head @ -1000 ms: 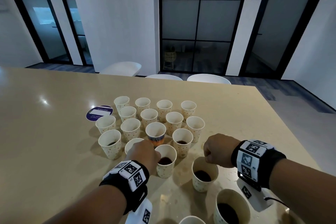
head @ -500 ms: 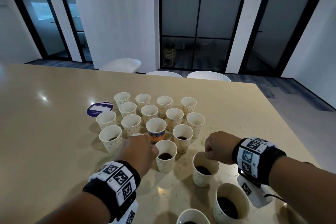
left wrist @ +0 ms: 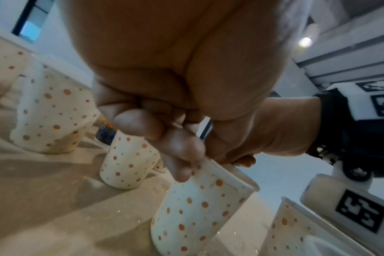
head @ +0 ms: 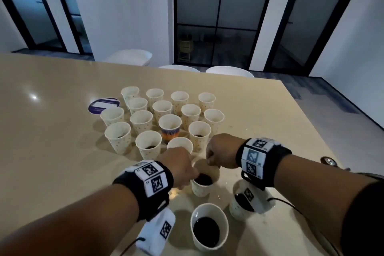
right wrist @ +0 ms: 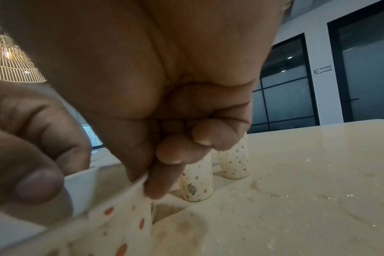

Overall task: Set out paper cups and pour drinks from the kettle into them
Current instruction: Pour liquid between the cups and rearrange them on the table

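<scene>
A dotted paper cup [head: 201, 190] holding dark drink stands on the beige table [head: 52, 151] in front of me. My left hand [head: 194, 174] pinches its left rim. My right hand [head: 209, 160] pinches the far right rim. In the left wrist view my left hand [left wrist: 195, 166] grips the rim of that cup [left wrist: 193, 216], and the right hand's fingertips [left wrist: 243, 159] hold the rim across from it. The right wrist view shows my right hand [right wrist: 99, 187] with thumb and finger closed on the cup's rim [right wrist: 112, 213]. No kettle is plainly in view.
Several more dotted cups [head: 190, 113] stand in rows beyond, with a patterned orange and blue cup [head: 170, 131] among them. Two filled cups [head: 208, 228] [head: 235, 207] stand nearer me. A round blue disc [head: 102, 105] lies at the left. A metal object [head: 328, 161] sits at the right edge.
My left hand has moved right, from the cup beside it to the rim of the cup under my right hand. The right hand has come down onto that rim.
</scene>
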{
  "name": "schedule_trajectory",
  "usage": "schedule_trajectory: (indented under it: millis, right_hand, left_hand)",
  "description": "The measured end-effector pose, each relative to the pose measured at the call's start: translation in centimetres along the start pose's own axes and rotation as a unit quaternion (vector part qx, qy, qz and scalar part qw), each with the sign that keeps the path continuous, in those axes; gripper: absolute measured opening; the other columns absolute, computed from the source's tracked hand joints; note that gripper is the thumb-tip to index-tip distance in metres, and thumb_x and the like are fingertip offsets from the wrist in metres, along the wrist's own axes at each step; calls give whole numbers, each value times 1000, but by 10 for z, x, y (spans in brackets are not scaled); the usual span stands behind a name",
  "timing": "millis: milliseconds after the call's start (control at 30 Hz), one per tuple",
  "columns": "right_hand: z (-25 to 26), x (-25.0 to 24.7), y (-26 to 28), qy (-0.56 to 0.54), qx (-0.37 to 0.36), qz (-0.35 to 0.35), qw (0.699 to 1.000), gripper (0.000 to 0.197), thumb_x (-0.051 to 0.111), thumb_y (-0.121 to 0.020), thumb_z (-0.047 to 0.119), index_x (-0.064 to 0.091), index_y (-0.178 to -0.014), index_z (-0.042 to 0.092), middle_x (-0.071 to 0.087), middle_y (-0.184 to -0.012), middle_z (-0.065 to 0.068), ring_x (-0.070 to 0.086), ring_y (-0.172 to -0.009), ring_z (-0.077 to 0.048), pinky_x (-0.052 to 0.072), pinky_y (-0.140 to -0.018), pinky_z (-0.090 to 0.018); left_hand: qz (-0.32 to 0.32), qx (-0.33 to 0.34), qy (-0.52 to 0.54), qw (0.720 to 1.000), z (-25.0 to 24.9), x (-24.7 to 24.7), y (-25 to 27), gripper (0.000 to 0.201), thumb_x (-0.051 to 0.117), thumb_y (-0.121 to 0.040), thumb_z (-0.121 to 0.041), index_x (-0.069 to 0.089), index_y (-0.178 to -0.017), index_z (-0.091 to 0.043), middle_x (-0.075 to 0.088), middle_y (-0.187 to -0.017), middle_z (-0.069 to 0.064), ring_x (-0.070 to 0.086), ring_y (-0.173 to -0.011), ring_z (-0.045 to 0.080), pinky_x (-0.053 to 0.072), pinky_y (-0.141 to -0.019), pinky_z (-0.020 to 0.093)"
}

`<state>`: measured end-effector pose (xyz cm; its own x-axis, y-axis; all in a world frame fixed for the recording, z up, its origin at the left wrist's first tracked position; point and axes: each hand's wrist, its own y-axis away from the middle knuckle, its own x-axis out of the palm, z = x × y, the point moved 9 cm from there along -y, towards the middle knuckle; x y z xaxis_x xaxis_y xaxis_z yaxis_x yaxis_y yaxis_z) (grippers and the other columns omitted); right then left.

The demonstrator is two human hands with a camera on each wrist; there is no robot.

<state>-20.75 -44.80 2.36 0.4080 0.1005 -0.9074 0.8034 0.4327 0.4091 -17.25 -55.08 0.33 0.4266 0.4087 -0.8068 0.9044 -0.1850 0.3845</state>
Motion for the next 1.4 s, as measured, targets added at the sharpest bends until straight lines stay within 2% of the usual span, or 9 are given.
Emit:
schedule_trajectory:
  millis: [200,300,467,633,867,1000,1133,1300,1400]
  right_hand:
    - [-22,-50,45,-10,3,-92,996,17,63,-90,25,75,-96,15,67,-83,7,60,-81,-14,45,-74,-26]
    - [-41,-68,75,-41,22,-151,987,10,65,-87,23,74,-91,24,64,-84,11,58,-83,-10,46,-76,-26]
    - [-28,-4,97,42,-6,-21,999,22,61,-86,42,72,-90,24,68,-88,8,62,-80,-13,51,-73,-30]
    - [-2,35,112,95,-54,55,992,18,58,-90,41,67,-91,25,45,-61,13,44,-61,-8,27,-52,-19]
    - [-6,41,105,116,17,35,992,28,55,-84,26,46,-59,17,47,-61,2,41,-53,-11,29,-48,-22]
    - [2,44,108,109,34,21,993,20,53,-85,33,64,-78,18,61,-79,1,52,-65,-17,35,-54,-22]
    - [6,43,107,113,41,-26,992,20,46,-87,29,49,-70,18,50,-74,3,46,-62,-15,35,-58,-21]
    - [-3,39,96,77,68,-78,992,16,41,-82,19,38,-67,22,44,-67,6,44,-60,-12,22,-48,-18]
    - [-10,30,83,81,76,-93,989,17,42,-82,17,36,-66,21,44,-68,5,47,-65,-17,22,-48,-19]
  left_hand:
    - [-17,-39,35,998,5,2,-2,17,62,-92,-20,71,-84,-8,74,-67,-1,67,-53,7,51,-53,17]
    - [-12,-63,49,997,7,4,0,12,61,-89,-13,71,-89,-6,78,-75,3,69,-60,12,58,-66,26]
    - [-12,-90,40,995,10,0,2,16,62,-90,-12,74,-96,-3,79,-86,5,69,-67,15,60,-81,32]
    - [9,-88,13,996,16,2,10,22,60,-95,-15,73,-107,-2,79,-100,7,68,-76,15,57,-88,32]
    - [-24,-88,29,995,30,-7,20,17,61,-91,-16,74,-93,-6,75,-74,0,62,-55,7,51,-55,18]
    - [-31,-45,23,998,37,-11,19,14,57,-94,-13,64,-82,-10,68,-70,2,63,-55,12,56,-56,23]
    - [-11,-41,23,999,54,-13,25,15,59,-92,-10,64,-78,-10,74,-74,3,68,-63,15,59,-70,27]
    - [-41,-31,5,999,82,-26,30,21,57,-94,-15,65,-75,-9,65,-62,-3,61,-48,7,51,-48,17]
    - [-42,-41,1,998,98,-33,33,20,58,-94,-17,69,-87,-4,72,-72,4,67,-56,10,56,-57,22]
